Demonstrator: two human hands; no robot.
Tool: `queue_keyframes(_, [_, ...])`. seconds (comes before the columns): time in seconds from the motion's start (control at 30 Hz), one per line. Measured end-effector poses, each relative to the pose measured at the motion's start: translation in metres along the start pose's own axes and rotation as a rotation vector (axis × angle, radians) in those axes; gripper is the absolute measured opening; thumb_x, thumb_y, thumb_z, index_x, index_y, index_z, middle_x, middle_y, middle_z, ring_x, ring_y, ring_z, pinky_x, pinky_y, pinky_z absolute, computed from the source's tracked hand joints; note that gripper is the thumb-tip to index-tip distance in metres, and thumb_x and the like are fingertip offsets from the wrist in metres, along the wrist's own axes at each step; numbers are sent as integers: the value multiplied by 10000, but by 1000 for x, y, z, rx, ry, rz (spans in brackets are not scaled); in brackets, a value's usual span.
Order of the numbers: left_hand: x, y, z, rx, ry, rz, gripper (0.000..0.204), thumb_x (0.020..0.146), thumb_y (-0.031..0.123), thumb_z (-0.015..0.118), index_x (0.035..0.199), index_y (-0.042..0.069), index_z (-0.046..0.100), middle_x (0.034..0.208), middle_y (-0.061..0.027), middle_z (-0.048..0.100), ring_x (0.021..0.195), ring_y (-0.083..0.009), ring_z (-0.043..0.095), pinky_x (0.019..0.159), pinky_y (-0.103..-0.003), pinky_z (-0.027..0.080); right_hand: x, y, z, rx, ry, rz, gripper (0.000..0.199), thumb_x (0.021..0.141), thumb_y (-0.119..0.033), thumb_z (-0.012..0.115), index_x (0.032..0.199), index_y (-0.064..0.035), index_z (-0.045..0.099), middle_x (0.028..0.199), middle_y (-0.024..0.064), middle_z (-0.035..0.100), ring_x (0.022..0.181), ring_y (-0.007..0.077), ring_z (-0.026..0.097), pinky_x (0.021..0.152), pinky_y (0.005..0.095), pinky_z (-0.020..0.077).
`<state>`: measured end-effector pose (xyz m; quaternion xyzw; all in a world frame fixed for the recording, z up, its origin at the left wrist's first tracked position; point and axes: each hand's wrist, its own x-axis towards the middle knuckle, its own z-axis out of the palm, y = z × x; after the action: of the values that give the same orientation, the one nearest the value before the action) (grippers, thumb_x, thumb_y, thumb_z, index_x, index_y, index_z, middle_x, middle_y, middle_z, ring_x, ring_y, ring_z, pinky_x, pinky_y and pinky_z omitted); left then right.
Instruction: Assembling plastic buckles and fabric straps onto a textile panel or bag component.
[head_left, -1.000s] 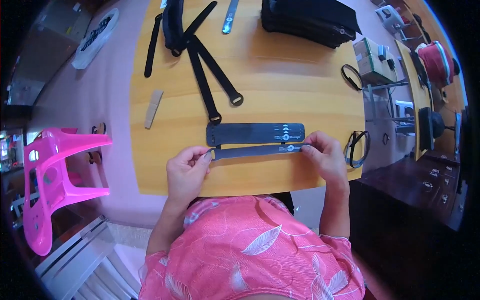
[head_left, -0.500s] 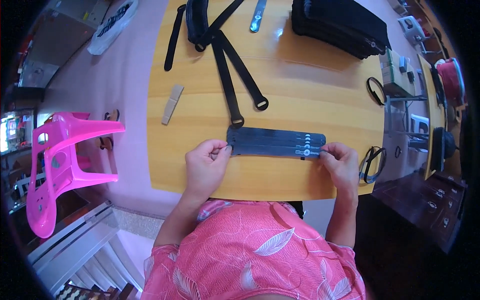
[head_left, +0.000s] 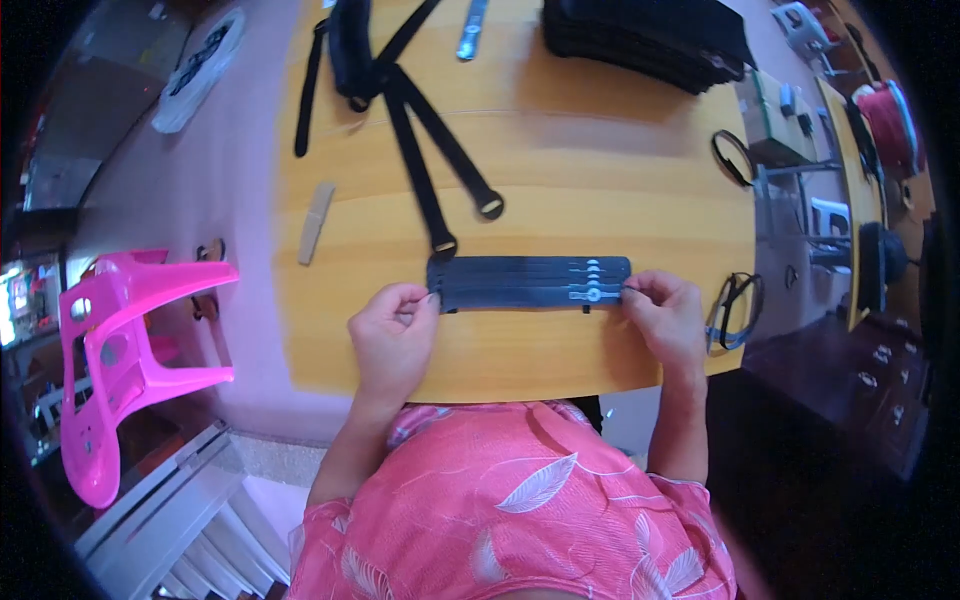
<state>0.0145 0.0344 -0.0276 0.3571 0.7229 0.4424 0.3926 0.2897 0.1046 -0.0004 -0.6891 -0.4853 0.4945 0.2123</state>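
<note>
Pale lilac floor (head_left: 250,165) surrounds a wood-grained tabletop (head_left: 600,205), with a glossy pink plastic stool (head_left: 125,378) beyond its left edge. Toward the far right corner sits a thick black stack (head_left: 645,45), dark and matt, its layers showing along the near side. Closer in, between the tabletop's centre and its near edge, lies a row of dark straps (head_left: 520,270) — flat, narrow, set side by side, with pale printed marks toward their right ends. Both hands are at its nearest strap (head_left: 510,297), well apart from each other: the left hand (head_left: 392,335) has thumb and finger closed at the left end, and the right hand (head_left: 668,318) pinches the right end. The step in hand looks like squaring this strap against its neighbours; the next move seems to call for even pressure at both ends, then a release that doesn't drag it crooked. Two loose black straps (head_left: 415,165) fan from the far left part, fabric-like, with rounded, slotted ends. A coiled band (head_left: 737,298) rests by the right edge. Smaller are a tan strip (head_left: 317,222) near the left edge and — tiniest — a dark tab (head_left: 586,310) peeking from beneath the row.
</note>
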Motion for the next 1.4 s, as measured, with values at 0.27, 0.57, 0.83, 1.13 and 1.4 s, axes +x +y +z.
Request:
queue_keyframes(0.27, [0, -5, -5, 48, 37, -56, 40, 812, -17, 673, 832, -30, 641, 711, 25, 594, 601, -6, 489, 536, -165, 402, 3, 14, 7, 61, 23, -45, 118, 773, -64, 645, 833, 36, 666, 670, 38, 642, 618, 67, 575, 567, 241, 470])
queue_keyframes(0.57, [-1, -2, -4, 55, 31, -42, 44, 814, -15, 672, 829, -30, 633, 718, 16, 604, 612, -9, 497, 545, -171, 413, 2, 9, 9, -31, 50, -75, 73, 796, -39, 631, 818, 29, 649, 663, -2, 614, 587, 30, 529, 509, 193, 410])
queue_keyframes(0.83, [0, -1, -2, 75, 41, 45, 51, 813, -8, 675, 820, -30, 629, 707, 18, 595, 601, -9, 472, 538, -174, 400, -1, -1, 11, -156, 113, -118, 67, 774, -34, 630, 799, 24, 650, 640, 9, 608, 567, 41, 525, 510, 208, 420])
queue_keyframes(1.13, [-1, 1, -3, 70, 71, 53, 61, 815, -5, 672, 789, -26, 620, 677, 37, 570, 586, -1, 456, 512, -176, 378, 0, 0, 17, -171, 117, -108, 121, 752, -92, 617, 778, 20, 657, 620, 108, 636, 583, 122, 609, 574, 285, 490])
queue_keyframes(1.4, [0, 4, -3, 114, 18, 33, 65, 802, 4, 683, 785, -2, 620, 670, 39, 571, 581, -3, 468, 513, -165, 382, -2, 3, 17, -175, 170, -112, 80, 755, -61, 609, 766, 15, 633, 584, 72, 607, 533, 104, 560, 537, 271, 465])
